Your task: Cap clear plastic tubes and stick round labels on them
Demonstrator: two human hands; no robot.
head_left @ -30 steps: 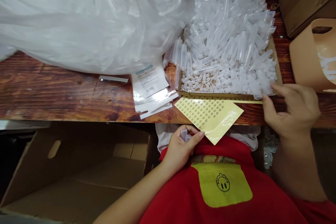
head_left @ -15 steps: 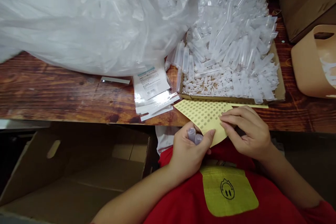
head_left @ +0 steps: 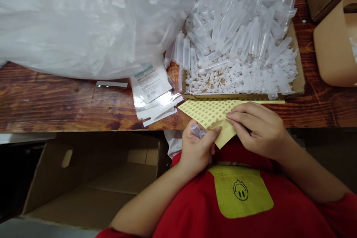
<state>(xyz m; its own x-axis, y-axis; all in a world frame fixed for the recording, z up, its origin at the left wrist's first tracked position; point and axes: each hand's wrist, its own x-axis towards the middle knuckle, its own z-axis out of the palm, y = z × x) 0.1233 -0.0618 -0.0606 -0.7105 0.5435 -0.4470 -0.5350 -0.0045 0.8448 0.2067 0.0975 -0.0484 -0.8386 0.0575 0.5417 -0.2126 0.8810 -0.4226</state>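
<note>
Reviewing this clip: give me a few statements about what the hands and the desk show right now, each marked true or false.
1. The left hand holds small clear tubes. True.
2. The right hand rests in the tray of tubes. False: it is on the yellow sticker sheet.
3. The sticker sheet lies in front of the tray. True.
4. The cardboard box under the wooden desk is full of tubes. False: no tubes show in it.
5. A big clear plastic bag lies on the desk. True.

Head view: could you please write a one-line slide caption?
Left hand grips clear tubes while right hand fingers a yellow sticker sheet at the table edge.
</note>
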